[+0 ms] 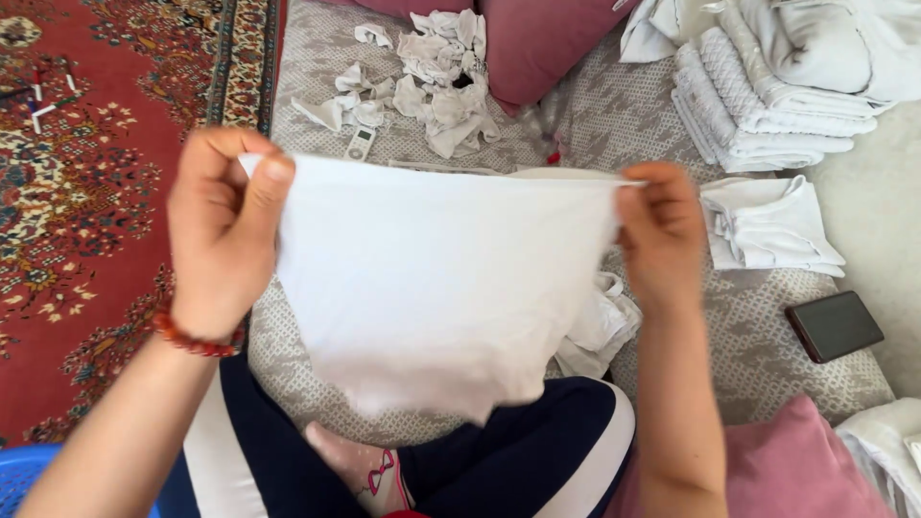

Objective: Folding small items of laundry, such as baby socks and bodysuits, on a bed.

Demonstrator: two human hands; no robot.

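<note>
White cloth [432,288] held taut | left hand [223,230], right hand [660,235] pinch top corners | lap partly hidden behind it

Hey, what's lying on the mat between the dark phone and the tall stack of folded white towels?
In the head view, a small folded white cloth pile lies between the dark phone and the towel stack.

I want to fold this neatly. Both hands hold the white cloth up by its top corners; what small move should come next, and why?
Probably bring the left hand and the right hand together, so the white cloth folds in half. It hangs stretched flat between both top corners, bottom edge loose above the lap, and folded white laundry already lies to the right.
</note>
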